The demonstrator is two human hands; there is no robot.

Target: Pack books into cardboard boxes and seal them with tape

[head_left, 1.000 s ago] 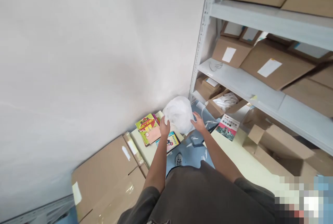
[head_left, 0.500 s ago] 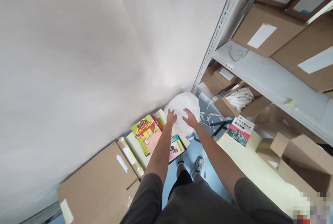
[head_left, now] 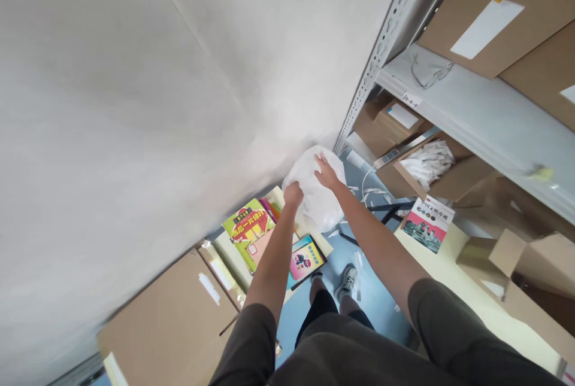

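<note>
White plastic bag (head_left: 315,199): I am observing it lying bunched beside the wall (head_left: 179,105), filling the space between both hands.
Left hand (head_left: 293,194): I am resting it at the bag's 9 o'clock edge; its fingers are curling inward, and I cannot tell whether they are clamping the plastic.
Bag from left fingers: its bulk is lying at 3 o'clock, just beside the knuckles.
Right hand (head_left: 327,176): I am laying it over the bag's 1 o'clock side; fingers and thumb are standing apart, the index finger pointing toward 11 o'clock.
Bag from right fingertips: its bulk is lying at 6 o'clock.
Green book (head_left: 249,224): it is lying at the bag's 8 o'clock.
Pink-and-yellow book (head_left: 305,259): it is lying near, at 6 o'clock.
Open carton (head_left: 465,176): it is holding white pieces (head_left: 429,163) at 3 o'clock, well apart.
</note>
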